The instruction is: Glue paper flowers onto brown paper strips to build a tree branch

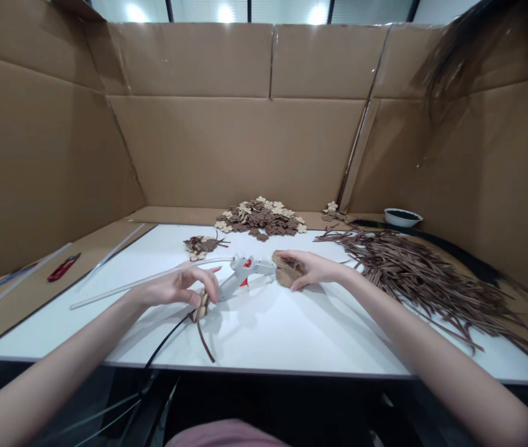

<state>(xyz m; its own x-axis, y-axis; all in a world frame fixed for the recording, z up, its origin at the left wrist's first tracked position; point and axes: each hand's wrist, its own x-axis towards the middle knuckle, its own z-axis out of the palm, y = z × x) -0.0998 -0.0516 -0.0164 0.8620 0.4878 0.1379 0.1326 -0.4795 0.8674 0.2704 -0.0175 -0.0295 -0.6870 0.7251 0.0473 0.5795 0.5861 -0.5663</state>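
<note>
A white hot glue gun (227,287) with a red trigger lies on the white board between my hands. From its back sticks a long glue stick (119,289), passing by my left wrist. My left hand (192,285) is closed beside the gun's handle, pinching a flower piece (202,305) in beige and brown. A brown strip (205,338) hangs from that piece onto the board. At the nozzle end, my right hand (313,268) has its fingers closed around a brown block (285,273). Whether the nozzle touches the block cannot be seen clearly.
Brown and beige flower cutouts (264,218) are heaped at the back, with a small bunch of strips and flowers (201,245) nearer. Many brown strips (413,273) spread on the right, below a white bowl (402,217). A red cutter (63,267) lies left. Cardboard walls (236,149) surround the board.
</note>
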